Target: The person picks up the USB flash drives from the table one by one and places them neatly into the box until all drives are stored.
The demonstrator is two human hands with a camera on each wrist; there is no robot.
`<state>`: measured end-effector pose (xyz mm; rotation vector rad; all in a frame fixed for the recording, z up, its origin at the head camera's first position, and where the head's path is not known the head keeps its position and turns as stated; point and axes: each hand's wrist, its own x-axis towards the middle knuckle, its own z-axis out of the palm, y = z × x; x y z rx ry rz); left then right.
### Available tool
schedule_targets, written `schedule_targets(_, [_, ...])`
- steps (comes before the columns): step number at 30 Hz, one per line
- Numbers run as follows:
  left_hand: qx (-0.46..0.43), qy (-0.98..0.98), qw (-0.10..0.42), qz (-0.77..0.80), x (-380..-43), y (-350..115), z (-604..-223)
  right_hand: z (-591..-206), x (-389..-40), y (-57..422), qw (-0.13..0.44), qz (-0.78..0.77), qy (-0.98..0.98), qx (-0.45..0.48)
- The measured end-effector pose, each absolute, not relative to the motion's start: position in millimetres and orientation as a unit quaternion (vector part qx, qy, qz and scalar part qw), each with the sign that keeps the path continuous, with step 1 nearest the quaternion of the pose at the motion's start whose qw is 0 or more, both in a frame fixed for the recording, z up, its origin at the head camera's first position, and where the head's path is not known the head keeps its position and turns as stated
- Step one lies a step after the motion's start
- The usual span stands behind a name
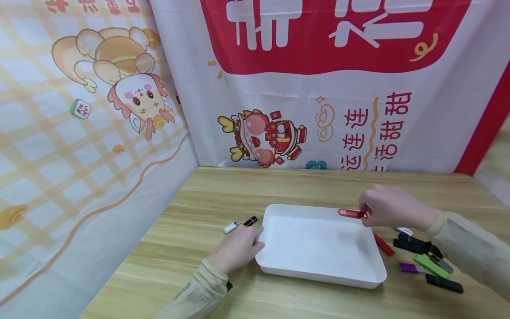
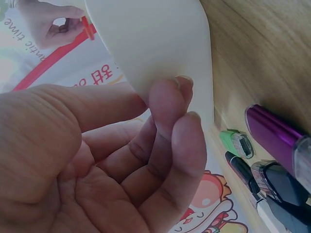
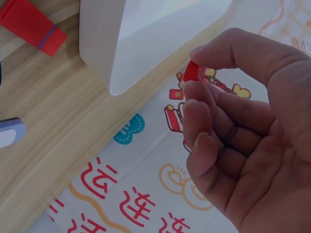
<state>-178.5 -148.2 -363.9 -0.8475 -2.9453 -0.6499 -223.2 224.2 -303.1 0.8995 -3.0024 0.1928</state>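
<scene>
A shallow white tray (image 1: 314,246) lies on the wooden table between the two hands. My left hand (image 1: 238,249) pinches its left rim between thumb and fingers; the tray's wall (image 2: 160,43) fills the upper part of the left wrist view. Over the far right corner of the tray, my right hand (image 1: 384,208) holds a slim red USB stick (image 1: 350,213) by one end, its rounded end pointing left. In the right wrist view only a short piece of the red USB stick (image 3: 191,72) shows between thumb and forefinger.
Right of the tray lie a red stick (image 1: 384,245), a purple one (image 1: 408,267), a green one (image 1: 432,266) and several black ones, including one in front (image 1: 444,283). Beyond the left hand are a white stick (image 1: 231,227) and a black one (image 1: 250,221). A printed cloth (image 1: 326,88) hangs behind the table.
</scene>
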Motion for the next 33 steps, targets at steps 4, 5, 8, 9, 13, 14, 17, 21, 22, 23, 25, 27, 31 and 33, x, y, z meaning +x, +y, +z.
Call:
schedule_targets(4, [-0.266, -0.94, 0.002, -0.212, -179.1, -148.8, -365.0, -308.0, -230.2, 218.2, -0.017, 0.044, -0.955, 0.294])
schedule_targets(5, [-0.265, -0.941, 0.001, -0.212, -179.3, -149.1, -365.5, -309.8, -232.2, 216.3, -0.022, 0.039, -0.954, 0.297])
schedule_targets(8, [-0.264, -0.941, -0.001, -0.212, -179.0, -149.9, -365.9, -315.5, -236.7, 210.7, -0.033, 0.02, -0.951, 0.306])
schedule_targets(9, [-0.264, -0.941, -0.002, -0.212, -179.1, -150.0, -365.8, -317.5, -237.9, 209.0, -0.033, 0.012, -0.95, 0.309])
schedule_targets(13, [-0.269, -0.94, 0.002, -0.208, -180.0, -149.9, -364.6, -324.3, -240.4, 204.6, -0.033, -0.008, -0.948, 0.317])
schedule_targets(14, [-0.27, -0.94, 0.002, -0.207, -180.3, -149.8, -364.1, -325.7, -240.8, 204.2, -0.032, -0.012, -0.948, 0.318])
schedule_targets(17, [-0.273, -0.94, 0.003, -0.205, -180.6, -150.1, -362.9, -329.4, -241.8, 203.7, -0.028, -0.014, -0.948, 0.318])
schedule_targets(21, [-0.271, -0.941, 0.0, -0.204, -180.5, -150.0, -362.4, -334.6, -243.6, 204.5, -0.021, -0.015, -0.947, 0.319])
schedule_targets(22, [-0.27, -0.941, 0.0, -0.206, -180.3, -149.9, -362.4, -335.8, -244.2, 204.7, -0.018, -0.018, -0.947, 0.32])
schedule_targets(23, [-0.269, -0.941, -0.001, -0.206, -180.6, -149.8, -362.6, -337.1, -244.9, 204.8, -0.016, -0.021, -0.947, 0.322])
schedule_targets(25, [-0.271, -0.941, 0.0, -0.205, -181.0, -149.4, -363.0, -339.2, -246.2, 205.1, -0.012, -0.029, -0.945, 0.326])
schedule_targets(27, [-0.27, -0.94, -0.002, -0.207, -181.4, -149.0, -363.5, -341.6, -247.2, 205.1, -0.007, -0.042, -0.943, 0.33])
schedule_targets(31, [-0.269, -0.941, -0.001, -0.205, -180.0, -147.0, -362.5, -345.9, -247.3, 207.0, 0.002, -0.06, -0.94, 0.336])
schedule_targets(33, [-0.269, -0.941, 0.0, -0.204, -178.9, -146.2, -362.4, -349.4, -247.1, 208.2, 0.009, -0.068, -0.938, 0.339])
